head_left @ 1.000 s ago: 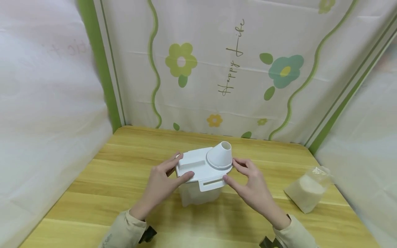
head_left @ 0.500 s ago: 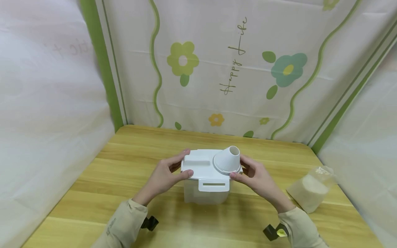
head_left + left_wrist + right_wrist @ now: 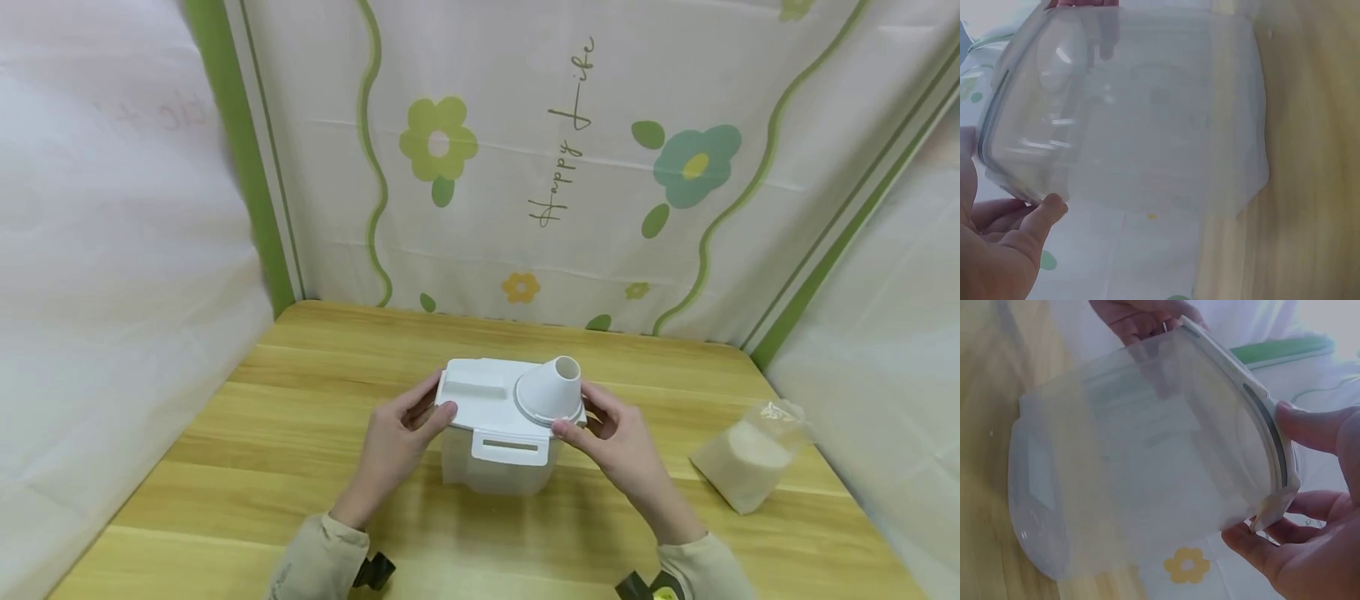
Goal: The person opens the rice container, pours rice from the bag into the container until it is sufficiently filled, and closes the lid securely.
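A translucent plastic storage container (image 3: 498, 475) stands on the table in the head view, with a white lid (image 3: 480, 408) on top. On the lid's right side rises a white cone-shaped spout (image 3: 551, 393), and a slotted white latch flap (image 3: 510, 447) sticks out at the front. My left hand (image 3: 401, 433) grips the lid's left end, thumb at the front edge and fingers behind. At the right end, my right hand (image 3: 617, 437) holds the lid by the spout, its thumb (image 3: 1310, 428) over the lid's edge in the right wrist view. Both wrist views look through the clear walls (image 3: 1154, 119).
To the right on the wooden table (image 3: 300, 400) lies a clear bag (image 3: 750, 458) of pale grain-like filling. A flower-printed curtain (image 3: 480, 250) closes the back, and plain white sheets hang at both sides.
The container has turned so its latch flap faces the front more squarely, and shifted slightly right. My left thumb has slid back from the lid's top to its edge. The bag stays put.
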The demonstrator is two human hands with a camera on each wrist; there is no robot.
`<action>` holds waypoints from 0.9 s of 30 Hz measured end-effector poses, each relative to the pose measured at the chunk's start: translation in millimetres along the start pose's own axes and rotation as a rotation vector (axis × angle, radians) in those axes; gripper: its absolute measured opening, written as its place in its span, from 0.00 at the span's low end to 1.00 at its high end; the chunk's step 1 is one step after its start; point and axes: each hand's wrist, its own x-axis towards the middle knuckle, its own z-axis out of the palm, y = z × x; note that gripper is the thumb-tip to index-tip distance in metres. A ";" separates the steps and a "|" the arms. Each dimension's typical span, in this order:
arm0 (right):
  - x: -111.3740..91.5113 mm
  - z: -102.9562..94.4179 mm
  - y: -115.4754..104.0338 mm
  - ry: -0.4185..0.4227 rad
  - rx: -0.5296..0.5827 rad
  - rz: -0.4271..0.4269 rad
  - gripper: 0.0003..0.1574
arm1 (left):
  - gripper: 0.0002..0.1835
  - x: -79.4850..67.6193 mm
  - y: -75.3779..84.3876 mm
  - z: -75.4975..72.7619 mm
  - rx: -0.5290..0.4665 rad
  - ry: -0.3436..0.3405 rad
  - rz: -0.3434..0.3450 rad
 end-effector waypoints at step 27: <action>-9.6 17.5 1.1 0.235 -0.013 -0.008 0.37 | 0.25 -5.7 21.9 16.3 0.007 0.105 -0.056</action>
